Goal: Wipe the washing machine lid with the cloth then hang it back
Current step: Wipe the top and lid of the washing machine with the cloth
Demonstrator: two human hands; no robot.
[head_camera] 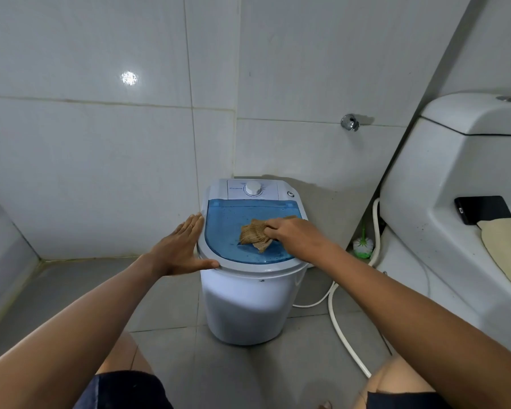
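We're at the washer (pixel 248 305), a small white tub standing on the grey tiled floor (pixel 165 343) in the far corner of the walls (pixel 101 143).

Right hand (pixel 292 234): fingers closed on the cloth (pixel 252 236), pinching its right edge and pressing it onto the lid (pixel 227 228). The cloth is tan, crumpled, lying flat near the middle of the blue see-through lid, slightly right of centre.

Left hand (pixel 180 249): open, fingers straight and together, holding nothing. Palm sits against the left side of the washer's white rim, thumb laid along the near-left edge of the rim. It doesn't touch the cloth.

Lid is shut. Far of it, the white control panel with a round dial (pixel 253 188) and a small button (pixel 290 194) to the dial's right.

Right of the washer: a toilet (pixel 455 202), with a black phone (pixel 483 209) lying on its ledge and a cream cover (pixel 508 246) just near of the phone. Between washer and toilet, a white-and-green brush (pixel 363 246) stands on the floor, and a white hose (pixel 345 340) runs along the floor towards us. A chrome tap (pixel 350 122) sticks out of the far wall, above and right of the washer.

Our knees (pixel 396 376) and dark shorts (pixel 124 391) show at the near edge.
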